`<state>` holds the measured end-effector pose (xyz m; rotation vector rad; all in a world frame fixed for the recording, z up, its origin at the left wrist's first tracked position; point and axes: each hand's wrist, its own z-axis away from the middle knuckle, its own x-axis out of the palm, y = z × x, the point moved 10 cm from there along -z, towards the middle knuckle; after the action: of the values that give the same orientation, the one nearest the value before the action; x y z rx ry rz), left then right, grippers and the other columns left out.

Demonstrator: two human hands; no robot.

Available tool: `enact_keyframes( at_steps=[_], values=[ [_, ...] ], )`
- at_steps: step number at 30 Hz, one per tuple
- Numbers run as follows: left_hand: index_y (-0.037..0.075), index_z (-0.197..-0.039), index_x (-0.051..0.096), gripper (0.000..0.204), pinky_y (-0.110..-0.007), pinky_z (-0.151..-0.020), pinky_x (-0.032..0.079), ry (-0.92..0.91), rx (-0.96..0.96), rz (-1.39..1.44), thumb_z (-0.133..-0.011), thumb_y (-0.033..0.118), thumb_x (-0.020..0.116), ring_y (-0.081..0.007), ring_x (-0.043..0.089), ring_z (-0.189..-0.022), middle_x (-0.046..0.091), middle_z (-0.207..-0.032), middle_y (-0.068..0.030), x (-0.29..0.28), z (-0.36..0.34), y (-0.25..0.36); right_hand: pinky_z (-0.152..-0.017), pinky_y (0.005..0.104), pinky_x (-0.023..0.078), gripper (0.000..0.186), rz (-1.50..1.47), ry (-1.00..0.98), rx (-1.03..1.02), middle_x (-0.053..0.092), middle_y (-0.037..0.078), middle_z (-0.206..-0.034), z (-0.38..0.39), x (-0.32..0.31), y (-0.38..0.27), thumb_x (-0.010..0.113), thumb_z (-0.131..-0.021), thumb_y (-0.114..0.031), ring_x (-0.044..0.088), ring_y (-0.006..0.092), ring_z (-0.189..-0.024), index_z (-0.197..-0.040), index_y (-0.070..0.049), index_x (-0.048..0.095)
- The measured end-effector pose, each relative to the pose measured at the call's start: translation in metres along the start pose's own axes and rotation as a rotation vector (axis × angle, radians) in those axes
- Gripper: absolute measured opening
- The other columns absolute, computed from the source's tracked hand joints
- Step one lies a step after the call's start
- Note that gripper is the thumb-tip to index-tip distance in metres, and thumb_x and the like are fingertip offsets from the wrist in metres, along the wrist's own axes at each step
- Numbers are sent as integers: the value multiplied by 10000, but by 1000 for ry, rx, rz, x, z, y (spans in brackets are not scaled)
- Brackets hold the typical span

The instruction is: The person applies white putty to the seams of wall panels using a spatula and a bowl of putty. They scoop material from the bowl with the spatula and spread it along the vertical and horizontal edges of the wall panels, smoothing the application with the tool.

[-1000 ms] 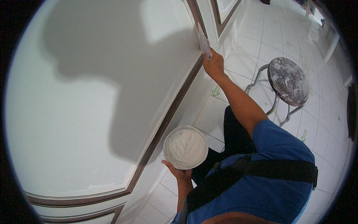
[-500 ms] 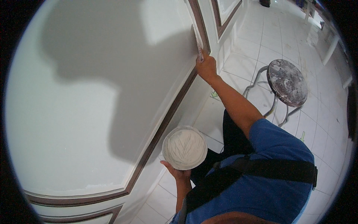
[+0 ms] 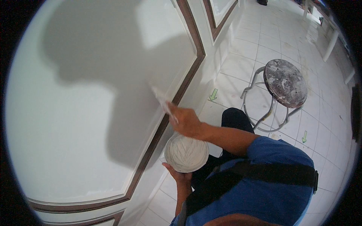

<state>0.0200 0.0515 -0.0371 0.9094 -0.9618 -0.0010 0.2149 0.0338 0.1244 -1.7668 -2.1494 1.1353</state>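
My left hand [image 3: 177, 174] supports a round tub [image 3: 207, 155] from below, its thumb along the outside. Streaked, creamy white paint [image 3: 186, 152] shows in the tub. Just above the tub's far rim, my right hand [image 3: 185, 121] is closed around a whitish, paint-smeared paintbrush [image 3: 163, 101]. Motion blurs the brush, and its tip points up and left in front of the white panel [image 3: 64, 132]. Brown moulding [image 3: 184, 87] edges this panel and passes behind my right hand. My right hand and wrist cover part of the tub's far rim.
A round stool [image 3: 286, 83] with a white-spattered dark seat and metal legs stands on the tiled floor [image 3: 241, 56] to the right. Green arrow marks [image 3: 213, 95] are on the floor. Another brown-framed panel [image 3: 222, 19] is farther along. White posts [image 3: 331, 46] rise at far right.
My right hand has drawn the paintbrush away from the moulding's upper corner, down and toward me, to just above the tub. My left hand and the tub have hardly moved.
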Motion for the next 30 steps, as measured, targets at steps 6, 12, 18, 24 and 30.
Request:
enact_keyframes(
  at_steps=[6,12,18,24,30],
  values=[
    [75,-1477,253,892,-515,-1112,324,16,18,-10,-887,744,264,-351,377,-1345,340,-1487,-168,14,6,3,-555,474,494,432,55,120,94,613,216,-687,-24,-62,45,582,-854,-131,620,384,-619,-1262,1,534],
    [46,-1463,266,920,-504,-1097,351,-15,41,34,-868,745,337,-346,392,-1337,365,-1466,-192,8,1,1,-588,485,486,314,103,264,322,616,261,-692,-70,-99,134,578,-867,-160,625,433,-649,-1124,16,614],
    [69,-1473,262,868,-514,-1107,331,-12,32,14,-906,725,235,-346,384,-1341,356,-1478,-169,14,4,4,-613,497,486,248,140,343,217,615,267,-683,-81,-107,141,571,-855,-146,626,439,-661,-1011,36,632],
    [58,-1472,260,921,-508,-1098,348,28,39,-1,-875,759,275,-360,395,-1330,351,-1476,-186,5,5,6,-638,483,498,285,146,357,243,626,278,-720,-88,-110,149,579,-842,-143,641,430,-685,-1044,49,634],
    [47,-1459,278,895,-513,-1094,354,19,52,38,-890,738,276,-357,398,-1329,363,-1467,-188,8,3,8,-646,447,509,275,103,401,249,646,273,-779,-84,-122,154,587,-853,-141,663,394,-725,-1033,62,628]
  ],
)
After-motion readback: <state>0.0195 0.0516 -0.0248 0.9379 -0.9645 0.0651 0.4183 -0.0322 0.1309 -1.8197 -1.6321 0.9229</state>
